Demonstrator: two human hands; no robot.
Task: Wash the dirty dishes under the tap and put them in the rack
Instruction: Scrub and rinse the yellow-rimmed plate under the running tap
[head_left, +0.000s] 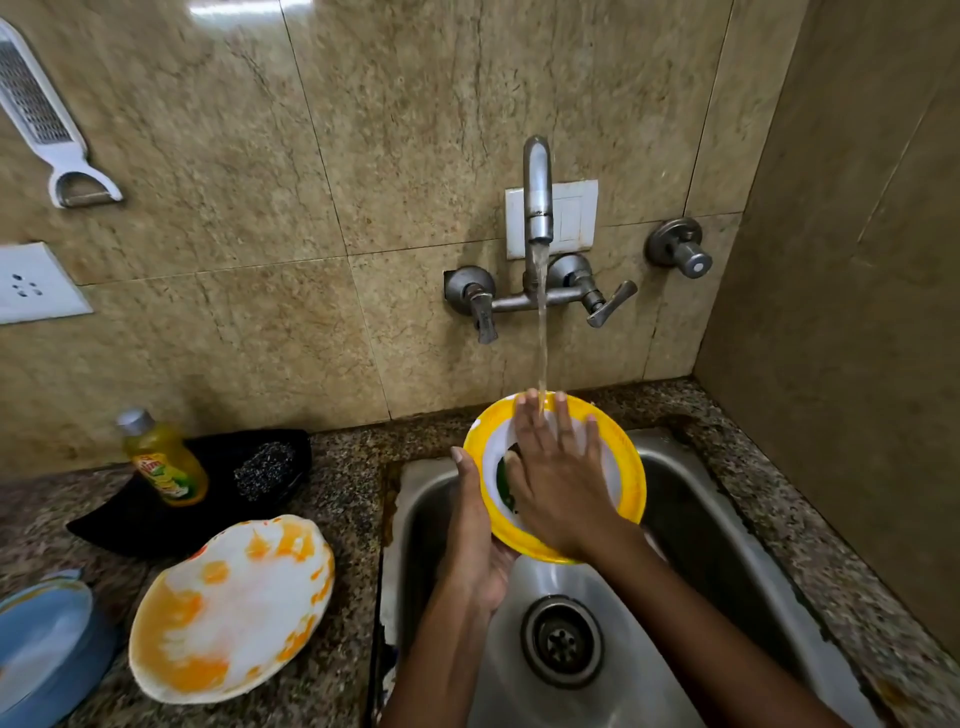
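Observation:
A yellow-rimmed plate (628, 467) with a white centre is held tilted over the steel sink (691, 519). My left hand (475, 540) grips its left and lower edge from behind. My right hand (558, 467) lies flat on the plate's face, fingers spread, with a green scrub pad (503, 480) showing under the palm. Water runs from the tap (537, 192) onto my right fingers and the plate's top. On the counter to the left lies a white plate (231, 610) smeared with orange sauce. A blue plate (44, 639) sits at the far left edge. No rack is in view.
A yellow dish-soap bottle (163, 460) leans on a black tray (208, 499) that holds a steel scourer (265, 470). The sink drain (563, 642) is uncovered. Tap handles (608, 304) stick out from the tiled wall. A grater (39, 114) hangs at upper left. A side wall stands close on the right.

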